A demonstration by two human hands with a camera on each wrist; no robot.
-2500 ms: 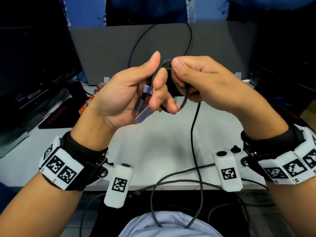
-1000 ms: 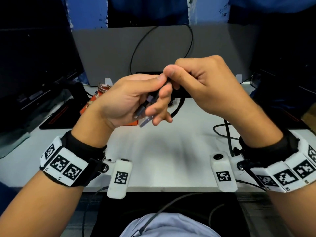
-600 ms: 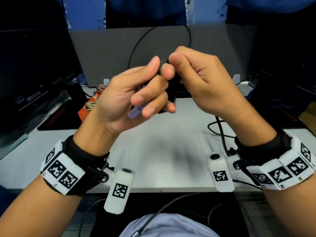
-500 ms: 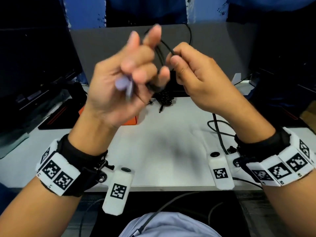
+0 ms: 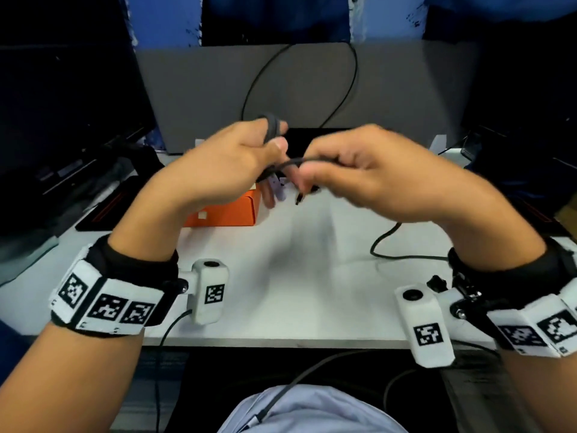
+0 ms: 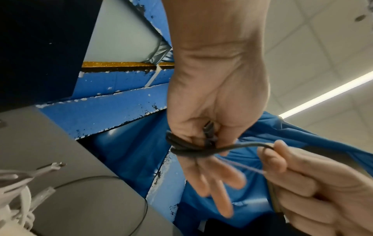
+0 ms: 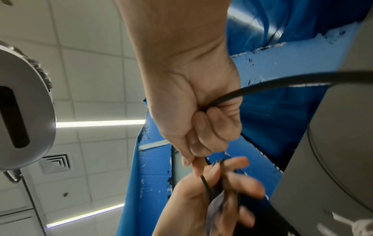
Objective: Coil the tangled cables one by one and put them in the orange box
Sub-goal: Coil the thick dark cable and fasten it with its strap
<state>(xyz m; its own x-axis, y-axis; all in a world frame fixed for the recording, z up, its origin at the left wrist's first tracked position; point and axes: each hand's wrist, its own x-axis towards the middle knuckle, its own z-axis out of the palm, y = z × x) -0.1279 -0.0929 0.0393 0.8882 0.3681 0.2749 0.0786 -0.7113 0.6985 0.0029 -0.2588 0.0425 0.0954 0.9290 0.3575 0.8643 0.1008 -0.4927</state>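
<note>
A black cable (image 5: 272,128) is wound in loops round the fingers of my left hand (image 5: 249,157), held above the white table. In the left wrist view the loops (image 6: 187,149) cross the fingers, and the thumb pins a connector (image 6: 209,130) against the palm. My right hand (image 5: 352,170) pinches the free strand (image 5: 296,162) right beside the left hand. In the right wrist view the right fist (image 7: 203,127) grips the cable (image 7: 262,86), which trails off to the right. The orange box (image 5: 224,212) sits on the table under my left hand.
Slack black cable (image 5: 385,242) curls on the table (image 5: 296,292) at the right and drops over the front edge to the lap. A grey panel (image 5: 296,89) stands behind. Dark equipment (image 5: 62,120) is at the left. White cables (image 6: 18,191) lie at lower left.
My left hand has come down from its raised position and turned palm down, with more cable wound round it. The right hand followed with the strand. The slack over the lap has shortened.
</note>
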